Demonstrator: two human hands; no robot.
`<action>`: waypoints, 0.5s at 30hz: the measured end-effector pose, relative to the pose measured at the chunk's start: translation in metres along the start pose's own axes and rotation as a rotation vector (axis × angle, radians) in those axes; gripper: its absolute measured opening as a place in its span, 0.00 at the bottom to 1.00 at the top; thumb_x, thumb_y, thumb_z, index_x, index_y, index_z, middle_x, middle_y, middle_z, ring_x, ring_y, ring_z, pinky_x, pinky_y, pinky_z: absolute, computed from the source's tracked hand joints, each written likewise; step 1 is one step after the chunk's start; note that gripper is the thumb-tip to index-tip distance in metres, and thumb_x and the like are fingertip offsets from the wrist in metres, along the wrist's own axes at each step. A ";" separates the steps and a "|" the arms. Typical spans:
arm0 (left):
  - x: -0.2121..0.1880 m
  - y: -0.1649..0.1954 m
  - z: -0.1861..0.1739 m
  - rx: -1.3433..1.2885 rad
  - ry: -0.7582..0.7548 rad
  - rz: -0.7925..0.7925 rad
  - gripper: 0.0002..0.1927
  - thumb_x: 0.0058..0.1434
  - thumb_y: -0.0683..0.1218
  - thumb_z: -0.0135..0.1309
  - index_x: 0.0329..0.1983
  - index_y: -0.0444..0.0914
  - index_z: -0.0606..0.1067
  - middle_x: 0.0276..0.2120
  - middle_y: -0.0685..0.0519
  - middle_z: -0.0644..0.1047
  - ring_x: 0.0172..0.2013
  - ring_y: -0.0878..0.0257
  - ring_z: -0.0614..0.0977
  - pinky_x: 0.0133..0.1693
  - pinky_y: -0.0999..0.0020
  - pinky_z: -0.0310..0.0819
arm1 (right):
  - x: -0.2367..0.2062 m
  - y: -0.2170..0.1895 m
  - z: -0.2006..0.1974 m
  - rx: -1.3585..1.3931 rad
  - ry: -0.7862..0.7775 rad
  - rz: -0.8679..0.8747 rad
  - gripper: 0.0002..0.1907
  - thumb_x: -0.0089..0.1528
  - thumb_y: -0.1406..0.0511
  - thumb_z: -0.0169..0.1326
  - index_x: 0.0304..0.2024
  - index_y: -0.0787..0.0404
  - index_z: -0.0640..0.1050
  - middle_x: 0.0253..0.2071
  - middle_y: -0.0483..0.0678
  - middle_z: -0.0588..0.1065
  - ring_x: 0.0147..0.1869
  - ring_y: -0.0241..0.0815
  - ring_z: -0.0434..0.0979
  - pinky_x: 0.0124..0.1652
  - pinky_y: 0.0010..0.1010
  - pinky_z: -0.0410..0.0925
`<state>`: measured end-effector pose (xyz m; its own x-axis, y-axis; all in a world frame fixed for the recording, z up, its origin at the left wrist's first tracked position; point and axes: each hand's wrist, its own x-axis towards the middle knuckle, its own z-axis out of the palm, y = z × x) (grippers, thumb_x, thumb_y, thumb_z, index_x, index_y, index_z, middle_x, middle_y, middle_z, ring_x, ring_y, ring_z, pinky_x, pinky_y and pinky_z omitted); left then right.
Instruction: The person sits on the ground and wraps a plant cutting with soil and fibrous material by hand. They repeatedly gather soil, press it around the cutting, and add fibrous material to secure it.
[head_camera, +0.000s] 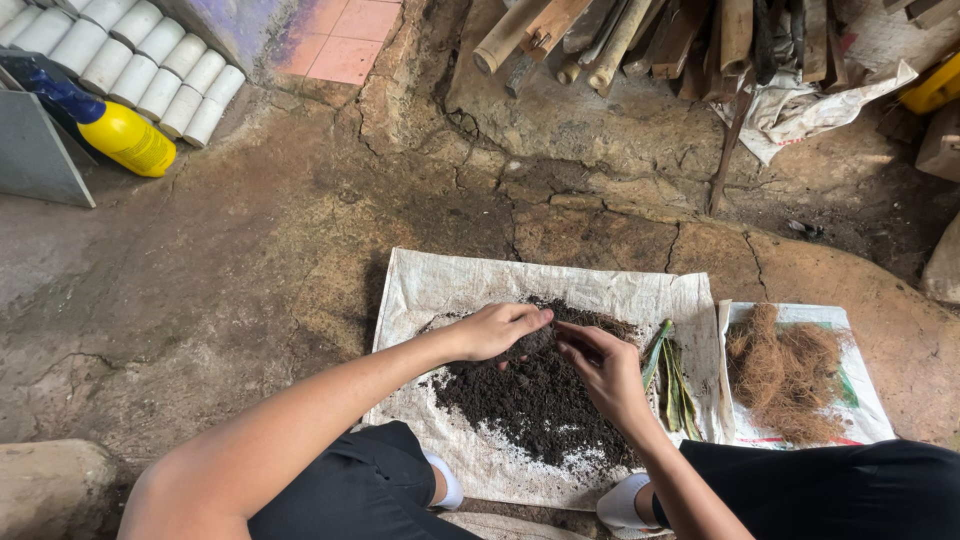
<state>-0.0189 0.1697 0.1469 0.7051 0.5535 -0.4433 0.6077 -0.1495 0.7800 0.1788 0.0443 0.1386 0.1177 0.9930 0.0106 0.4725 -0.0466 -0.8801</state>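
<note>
— Outdoors, what was in the hands?

— A clump of dark soil (528, 343), pinched up from the heap of soil (535, 395) on a white woven sack (440, 285) spread over cracked ground (250, 250). The left hand (497, 328) was curled shut on the clump from above; the right hand (600, 368) met it from the other side, fingers loosely apart and only touching, not clamped.

— How would that clump handle?

— Light, soft and crumbly, by the look of it. It would likely break apart under a hard squeeze, so cupping it from below with both palms seemed safer than pinching.

— And around it?

— Green leaf strips (672, 385) lay just beside the heap, on the sack's right edge. A second sack (850, 395) next to it held a tuft of brown fibre (785, 370). The person sat with knees either side, in dark trousers and white shoes.

— Farther off?

— A yellow spray bottle (115, 135) with a blue top lay near a row of white tubes (150, 60) at upper left. Bamboo and timber offcuts (640, 40) were stacked at the top, with a crumpled white cloth (800, 110) near them.
</note>
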 end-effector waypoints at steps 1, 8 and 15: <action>-0.001 0.002 0.001 0.032 0.029 0.093 0.47 0.65 0.77 0.30 0.69 0.37 0.66 0.57 0.38 0.74 0.29 0.62 0.82 0.40 0.60 0.76 | -0.001 -0.001 0.002 0.008 0.021 0.026 0.15 0.60 0.69 0.60 0.50 0.60 0.82 0.45 0.50 0.84 0.42 0.43 0.86 0.40 0.32 0.78; -0.034 0.038 0.001 0.062 -0.026 0.013 0.38 0.66 0.72 0.35 0.63 0.42 0.74 0.34 0.41 0.82 0.23 0.59 0.81 0.40 0.48 0.80 | -0.023 -0.016 0.013 -0.110 0.325 -0.400 0.08 0.61 0.70 0.60 0.43 0.62 0.83 0.44 0.51 0.82 0.43 0.41 0.84 0.41 0.28 0.77; -0.033 0.037 -0.001 0.161 -0.030 0.045 0.46 0.60 0.79 0.32 0.64 0.43 0.72 0.19 0.41 0.77 0.23 0.58 0.85 0.42 0.58 0.73 | -0.020 -0.011 0.005 0.152 0.164 -0.325 0.06 0.60 0.70 0.61 0.40 0.64 0.81 0.48 0.49 0.76 0.50 0.38 0.80 0.48 0.27 0.75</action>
<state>-0.0206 0.1470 0.1909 0.7419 0.5192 -0.4243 0.6244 -0.3045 0.7193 0.1672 0.0257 0.1461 0.1266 0.9222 0.3653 0.3745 0.2966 -0.8785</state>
